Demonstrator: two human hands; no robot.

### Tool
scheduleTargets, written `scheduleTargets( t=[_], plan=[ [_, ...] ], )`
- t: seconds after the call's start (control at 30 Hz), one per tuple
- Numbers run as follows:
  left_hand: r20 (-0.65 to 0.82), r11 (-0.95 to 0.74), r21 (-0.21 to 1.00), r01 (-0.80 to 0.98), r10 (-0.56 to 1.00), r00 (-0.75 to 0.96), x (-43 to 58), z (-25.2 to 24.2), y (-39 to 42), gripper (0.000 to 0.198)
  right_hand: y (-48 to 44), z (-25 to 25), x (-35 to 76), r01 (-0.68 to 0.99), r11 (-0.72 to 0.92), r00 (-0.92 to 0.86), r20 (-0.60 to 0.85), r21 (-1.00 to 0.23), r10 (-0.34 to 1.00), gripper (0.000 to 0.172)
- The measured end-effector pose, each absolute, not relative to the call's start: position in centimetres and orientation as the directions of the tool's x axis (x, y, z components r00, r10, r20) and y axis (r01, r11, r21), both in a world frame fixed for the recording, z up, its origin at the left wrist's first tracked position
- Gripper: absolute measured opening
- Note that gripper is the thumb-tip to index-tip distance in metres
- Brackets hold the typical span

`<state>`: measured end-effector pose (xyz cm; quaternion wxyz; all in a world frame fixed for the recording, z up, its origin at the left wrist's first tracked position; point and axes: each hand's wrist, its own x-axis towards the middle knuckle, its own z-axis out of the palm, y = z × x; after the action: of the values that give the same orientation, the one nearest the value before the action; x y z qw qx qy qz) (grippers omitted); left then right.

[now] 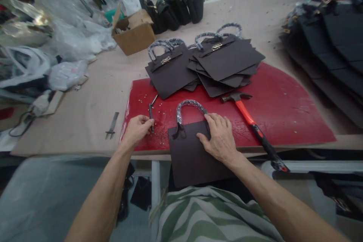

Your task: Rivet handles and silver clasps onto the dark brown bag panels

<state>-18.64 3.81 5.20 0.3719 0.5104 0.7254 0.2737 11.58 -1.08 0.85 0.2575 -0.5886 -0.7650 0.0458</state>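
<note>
Between the fingertips of my left hand (139, 127) is a thin dark metal rod (151, 115), held near upright over the red mat. A second, shinier rod (154, 100) lies close to its top end. My right hand (220, 136) grips a dark brown handbag panel (188, 155) at its upper right, thumb on its face and fingers over the handle's right end. The panel's plastic-wrapped handle (190, 103) arches away from me, and its lower part hangs past the table edge. Right of that hand lies a claw hammer (247, 115) with a red and black grip.
Finished-looking handled panels (227, 60) are piled at the mat's (295, 113) far edge. Small metal bits are scattered on the mat's left side. A pronged tool (112, 125) lies left of it. Behind are a cardboard box (134, 38) and dark bags (172, 11); more panels (326, 41) stack right.
</note>
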Motion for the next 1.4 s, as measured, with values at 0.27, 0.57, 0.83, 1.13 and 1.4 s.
scheduleTargets(
  t=[0.27,0.57,0.83,1.13,1.4],
  plan=[
    [-0.295,0.253,0.935,-0.25,0.944,-0.149,-13.2,5.9,1.1,0.054,-1.3,1.3,11.7,0.886,0.319,-0.226,0.287,-0.337,0.931,0.071],
    [-0.044,0.033,0.995,-0.097,0.992,-0.122,-8.0,2.9,-1.3,0.027,-1.6,2.2,11.6,0.911,0.302,-0.248,0.211,-0.282,0.945,0.065],
    [0.16,-0.142,0.974,0.176,0.983,-0.091,-6.7,1.6,-4.1,0.015,-3.9,1.6,12.1,0.921,0.269,-0.212,0.216,-0.283,0.953,0.065],
    [0.144,-0.124,0.985,0.118,0.975,-0.171,-5.6,0.2,-5.9,0.02,-5.5,1.2,12.4,0.893,0.32,-0.245,0.254,-0.316,0.936,0.063],
    [0.142,-0.123,0.988,0.098,0.964,-0.223,-5.1,0.4,-5.6,0.023,-5.1,1.5,12.3,0.884,0.327,-0.286,0.166,-0.334,0.944,0.057]
  ],
)
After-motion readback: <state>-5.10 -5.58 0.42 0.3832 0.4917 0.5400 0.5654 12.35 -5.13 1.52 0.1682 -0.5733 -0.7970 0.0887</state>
